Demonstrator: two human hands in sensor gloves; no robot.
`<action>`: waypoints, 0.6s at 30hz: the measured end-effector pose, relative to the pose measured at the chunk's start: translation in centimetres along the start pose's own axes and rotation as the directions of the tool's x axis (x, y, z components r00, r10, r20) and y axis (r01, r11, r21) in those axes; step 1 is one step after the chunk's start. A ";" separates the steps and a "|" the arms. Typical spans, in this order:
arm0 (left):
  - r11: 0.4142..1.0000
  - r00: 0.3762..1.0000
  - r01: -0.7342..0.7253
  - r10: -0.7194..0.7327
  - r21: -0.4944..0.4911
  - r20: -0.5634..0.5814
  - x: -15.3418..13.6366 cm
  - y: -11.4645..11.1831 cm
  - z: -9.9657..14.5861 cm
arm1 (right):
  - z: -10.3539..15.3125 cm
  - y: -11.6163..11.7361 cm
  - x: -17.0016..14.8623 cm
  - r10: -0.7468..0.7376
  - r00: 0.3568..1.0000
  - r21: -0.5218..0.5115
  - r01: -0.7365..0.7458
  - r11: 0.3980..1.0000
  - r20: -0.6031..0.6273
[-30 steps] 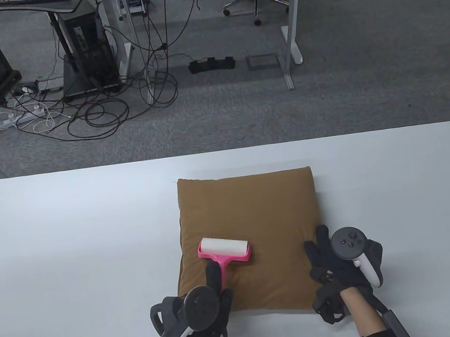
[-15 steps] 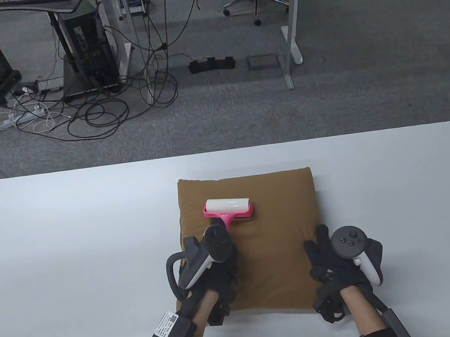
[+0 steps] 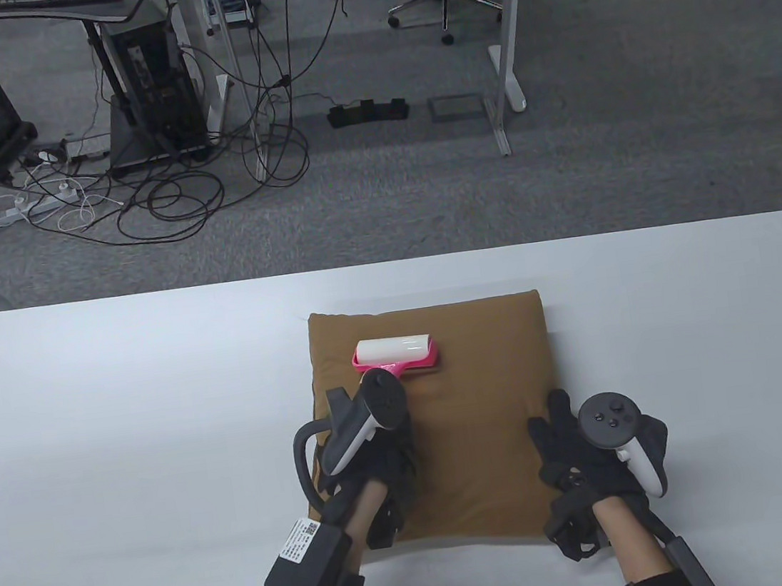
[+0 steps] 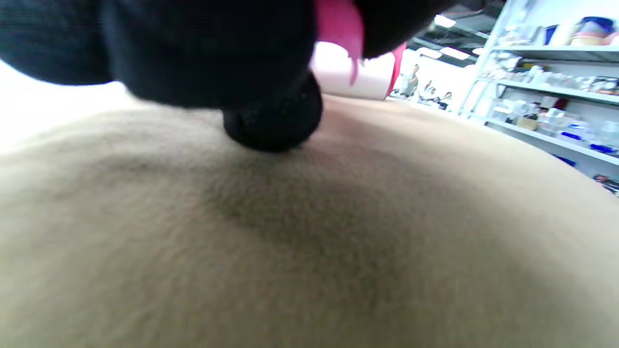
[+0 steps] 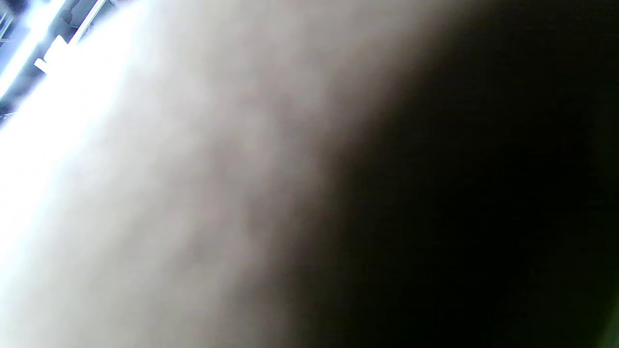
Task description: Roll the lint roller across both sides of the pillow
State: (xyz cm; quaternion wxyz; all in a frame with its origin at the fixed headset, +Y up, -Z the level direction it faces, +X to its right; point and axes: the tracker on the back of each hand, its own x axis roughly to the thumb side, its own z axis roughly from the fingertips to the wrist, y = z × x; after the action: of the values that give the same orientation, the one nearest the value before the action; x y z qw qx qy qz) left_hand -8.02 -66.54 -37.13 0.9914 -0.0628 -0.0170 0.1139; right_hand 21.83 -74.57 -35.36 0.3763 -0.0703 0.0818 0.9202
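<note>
Table view first, and we see the lint roller point(image 3: 395, 355) sitting high on the brown pillow point(image 3: 477, 397), close to its far edge, white drum lying crosswise. A second ago it was down near the pillow's near-left corner; half a second ago it had already run up the fabric, and since then we have only a small nudge farther. The left hand point(image 3: 372, 447) has travelled up with it and now lies over the pillow's left half, fingers wrapped on the pink handle, though the tracker hides most of that grip from above. The right hand point(image 3: 590, 465) has barely shifted across all three moments: it rests on the pillow's near-right corner, fingers spread flat and pointing away from us. The pillow itself lies where it did, on the white table point(image 3: 128, 428).

Left wrist view gives us blurred tan fabric filling the picture, dark gloved fingers point(image 4: 271, 116) at the top touching the cloth, a sliver of pink handle and the pale drum beyond. Right wrist view is nearly useless: a grey smear fading to black, and we cannot make out anything of the hand there.
</note>
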 end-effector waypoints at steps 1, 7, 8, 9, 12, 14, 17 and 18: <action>1.000 1.000 -0.001 0.000 0.025 0.022 0.0 -0.1 0.5 | 0.0 0.0 0.0 0.000 1.000 0.000 0.000 1.000 0.000; 0.995 0.995 0.002 -0.012 0.097 0.101 -0.5 -1.6 4.2 | 0.0 0.0 0.0 -0.003 1.000 0.006 0.003 1.000 0.000; 0.994 0.994 0.001 -0.013 0.109 0.112 -0.7 -1.9 4.8 | 0.0 0.0 0.0 -0.004 1.000 0.006 0.004 1.000 0.000; 0.993 0.993 0.003 -0.017 0.114 0.120 -0.8 -2.0 5.2 | 0.0 0.0 0.0 -0.004 1.000 0.006 0.004 1.000 0.001; 0.992 0.988 0.019 -0.038 0.124 0.151 -1.2 -2.6 7.2 | 0.1 0.0 0.1 -0.005 1.000 0.014 0.005 1.000 0.000; 0.991 0.983 0.053 -0.074 0.125 0.169 -1.3 -2.9 8.5 | 0.2 0.0 0.2 -0.003 1.000 0.013 0.003 1.000 -0.002; 0.989 0.975 0.081 -0.104 0.126 0.195 -1.7 -3.2 10.2 | 0.2 0.0 0.1 -0.004 1.000 0.013 0.004 1.000 -0.003; 0.989 0.974 0.081 -0.105 0.123 0.200 -1.8 -3.2 10.6 | 0.3 0.0 0.1 -0.008 1.000 0.013 0.008 1.000 -0.004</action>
State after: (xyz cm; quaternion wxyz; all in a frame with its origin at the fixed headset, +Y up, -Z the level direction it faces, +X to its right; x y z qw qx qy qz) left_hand -9.54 -68.78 -26.28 0.9905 0.0067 -0.1160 0.0741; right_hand 21.72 -74.47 -35.13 0.3801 -0.0698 0.0882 0.9181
